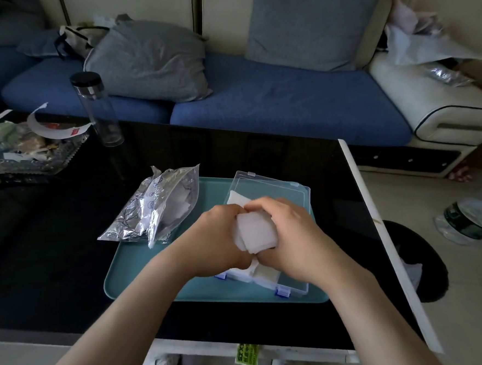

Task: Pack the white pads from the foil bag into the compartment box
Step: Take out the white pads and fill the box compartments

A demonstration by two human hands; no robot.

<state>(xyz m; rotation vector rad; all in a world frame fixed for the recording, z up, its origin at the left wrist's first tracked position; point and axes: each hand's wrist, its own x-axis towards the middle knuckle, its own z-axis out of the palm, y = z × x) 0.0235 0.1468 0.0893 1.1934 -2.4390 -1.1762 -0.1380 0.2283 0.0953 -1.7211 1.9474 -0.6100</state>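
A stack of white pads (255, 233) is held between both my hands above the clear compartment box (295, 282). My left hand (219, 240) grips the stack's left side and my right hand (290, 236) curls round its right side. More white pads (236, 197) lie inside the box, whose lid (274, 188) stands open at the back. The box sits on a teal tray (143, 277). The silver foil bag (156, 208) lies on the tray's left edge, its mouth open with white pads showing inside.
The tray rests on a black glass table (67, 251) with a white right edge. A clear bottle with a black cap (96, 109) and a glass dish of clutter (26, 149) stand at the back left. A blue sofa lies beyond.
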